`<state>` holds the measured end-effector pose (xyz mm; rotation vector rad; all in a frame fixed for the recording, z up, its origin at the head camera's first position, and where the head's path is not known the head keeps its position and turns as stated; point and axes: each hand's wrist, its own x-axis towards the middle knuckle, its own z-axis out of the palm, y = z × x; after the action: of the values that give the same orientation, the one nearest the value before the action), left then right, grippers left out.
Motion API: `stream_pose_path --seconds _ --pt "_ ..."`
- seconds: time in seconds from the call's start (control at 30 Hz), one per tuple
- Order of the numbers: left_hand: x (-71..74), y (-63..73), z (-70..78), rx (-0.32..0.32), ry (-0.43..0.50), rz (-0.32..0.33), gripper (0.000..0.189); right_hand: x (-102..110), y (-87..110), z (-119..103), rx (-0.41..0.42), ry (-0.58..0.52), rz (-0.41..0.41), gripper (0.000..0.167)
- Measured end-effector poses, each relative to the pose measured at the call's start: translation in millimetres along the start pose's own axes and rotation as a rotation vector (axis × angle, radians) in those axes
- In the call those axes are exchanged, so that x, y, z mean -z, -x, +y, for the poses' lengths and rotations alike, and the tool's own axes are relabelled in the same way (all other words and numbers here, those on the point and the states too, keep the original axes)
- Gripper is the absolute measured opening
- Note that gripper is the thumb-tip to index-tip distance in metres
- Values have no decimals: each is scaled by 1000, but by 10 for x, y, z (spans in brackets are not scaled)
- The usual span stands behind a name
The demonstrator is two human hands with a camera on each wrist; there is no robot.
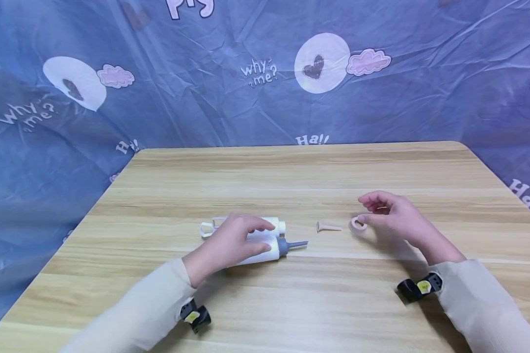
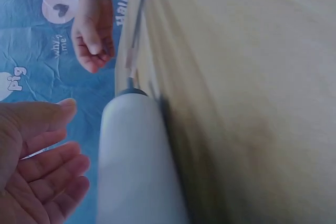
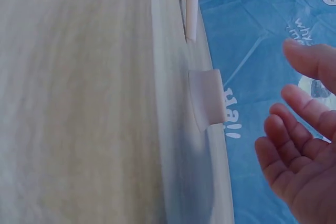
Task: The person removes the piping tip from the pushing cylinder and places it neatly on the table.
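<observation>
Head view: left hand (image 1: 231, 240) and right hand (image 1: 390, 212) above the table (image 1: 300, 299), fingers relaxed, neither gripping.
Left hand is over the grey-nozzled bottle (image 1: 272, 252); right hand is beside the pale ring (image 1: 354, 227), which lies near the flared piece (image 1: 326, 226). Left wrist view: fingers loosely bent, apart from the bottle. Right wrist view: fingers loose, clear of the ring. Judgement: a sound pick-up calls for thumb and index low on the ring's opposite outer sides; bottle best held lightly behind its nozzle.

head view from above, forward and down, wrist views low and close along the shared table (image 1: 300, 304)
</observation>
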<state>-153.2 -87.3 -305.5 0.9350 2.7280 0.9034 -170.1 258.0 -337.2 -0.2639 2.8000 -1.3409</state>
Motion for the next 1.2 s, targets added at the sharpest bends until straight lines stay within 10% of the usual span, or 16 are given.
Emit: stream_pose_path --seconds 1.2 --pt "-235 104 -108 -96 -267 -201 58 -41 51 -69 2 -16 -13 44"
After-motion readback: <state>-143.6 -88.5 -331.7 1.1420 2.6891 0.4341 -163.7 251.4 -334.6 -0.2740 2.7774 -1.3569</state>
